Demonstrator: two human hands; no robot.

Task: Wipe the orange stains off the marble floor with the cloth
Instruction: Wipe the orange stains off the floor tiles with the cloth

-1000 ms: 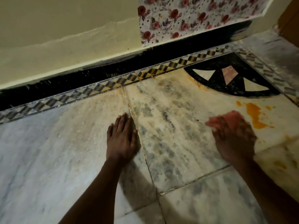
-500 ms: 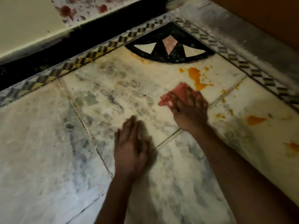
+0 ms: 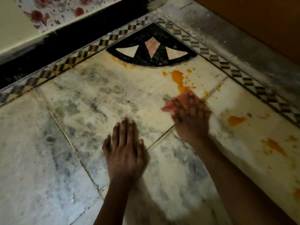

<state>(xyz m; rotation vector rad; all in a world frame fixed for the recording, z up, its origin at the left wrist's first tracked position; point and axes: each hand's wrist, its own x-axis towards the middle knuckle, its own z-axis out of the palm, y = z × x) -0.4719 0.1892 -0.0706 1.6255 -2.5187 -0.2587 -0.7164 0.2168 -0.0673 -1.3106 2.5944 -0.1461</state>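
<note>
My right hand (image 3: 191,116) presses a pink cloth (image 3: 170,105) flat on the marble floor (image 3: 100,98); the hand is blurred. The cloth's far edge touches the lower end of a large orange stain (image 3: 178,78) just below the black corner inlay. More orange stains lie to the right: one blot (image 3: 235,120) beside my right hand, a streak (image 3: 275,146) further right, and a patch (image 3: 297,194) at the frame's right edge. My left hand (image 3: 125,153) rests palm down on the floor, fingers spread, holding nothing.
A black fan-shaped inlay (image 3: 152,51) fills the floor's corner. A checkered border strip (image 3: 227,65) runs along both walls. The black skirting (image 3: 65,41) and a floral-papered wall (image 3: 48,12) stand at the back, a brown panel (image 3: 259,21) at the right.
My right hand has pushed the cloth forward onto the lower end of the large orange stain. My left hand has settled flat with fingers spread. The view has moved closer to the corner.
</note>
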